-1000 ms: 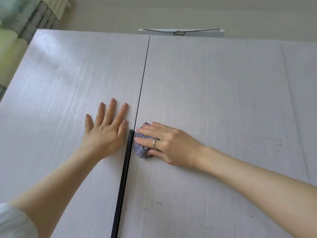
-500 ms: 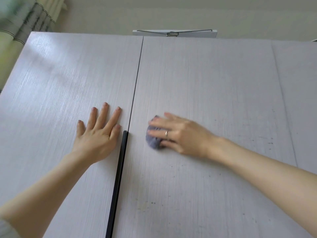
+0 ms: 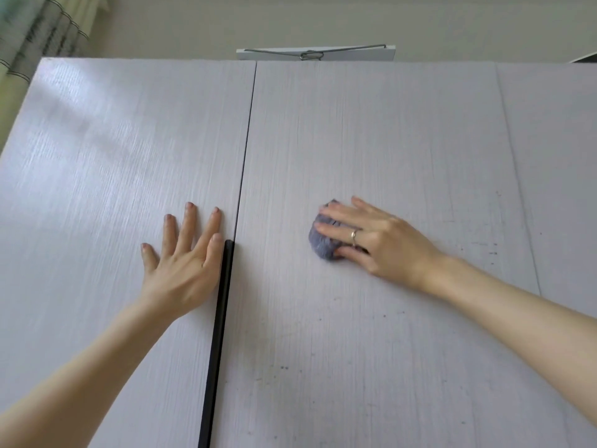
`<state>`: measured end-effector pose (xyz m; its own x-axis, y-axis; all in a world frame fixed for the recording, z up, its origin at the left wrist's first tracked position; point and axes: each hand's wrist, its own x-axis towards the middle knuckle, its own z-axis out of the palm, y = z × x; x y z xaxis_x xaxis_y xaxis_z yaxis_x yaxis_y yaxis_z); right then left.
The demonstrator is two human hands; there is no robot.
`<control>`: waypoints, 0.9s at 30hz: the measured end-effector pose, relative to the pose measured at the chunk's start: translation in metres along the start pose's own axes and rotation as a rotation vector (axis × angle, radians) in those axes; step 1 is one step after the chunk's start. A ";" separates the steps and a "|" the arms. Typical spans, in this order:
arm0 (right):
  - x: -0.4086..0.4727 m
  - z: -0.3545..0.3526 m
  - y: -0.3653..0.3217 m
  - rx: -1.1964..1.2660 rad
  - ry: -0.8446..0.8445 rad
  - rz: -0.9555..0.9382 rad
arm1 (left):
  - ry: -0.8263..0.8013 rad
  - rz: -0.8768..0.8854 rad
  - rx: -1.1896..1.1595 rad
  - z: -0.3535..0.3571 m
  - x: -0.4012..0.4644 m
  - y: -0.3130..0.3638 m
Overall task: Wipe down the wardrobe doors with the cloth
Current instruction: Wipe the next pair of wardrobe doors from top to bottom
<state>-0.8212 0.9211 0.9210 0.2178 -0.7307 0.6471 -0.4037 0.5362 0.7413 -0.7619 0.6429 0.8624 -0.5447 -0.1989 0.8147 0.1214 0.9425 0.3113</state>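
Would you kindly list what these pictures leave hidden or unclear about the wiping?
- Most of the cloth, head view: hidden under the right hand.
- Black handle strip, head view: lower end cut off by the frame's bottom edge.
- Dark specks on the right door, head view: too small to identify.
- Door beneath the left hand: hidden by it.

A home bedroom: wardrobe doors (image 3: 371,140); striped curtain (image 3: 35,30).
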 end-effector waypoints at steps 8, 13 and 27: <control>-0.023 0.007 -0.024 0.055 0.051 0.126 | 0.020 -0.015 0.036 0.008 -0.006 0.003; -0.026 -0.012 0.003 -0.081 -0.020 -0.096 | 0.041 -0.021 0.084 0.012 -0.007 0.004; -0.062 -0.024 0.018 -0.033 -0.057 -0.042 | 0.090 -0.046 0.079 0.016 -0.011 0.007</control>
<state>-0.8206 0.9865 0.8982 0.1829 -0.7752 0.6047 -0.3655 0.5174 0.7738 -0.7682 0.6561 0.8484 -0.4708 -0.2623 0.8424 0.0306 0.9494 0.3127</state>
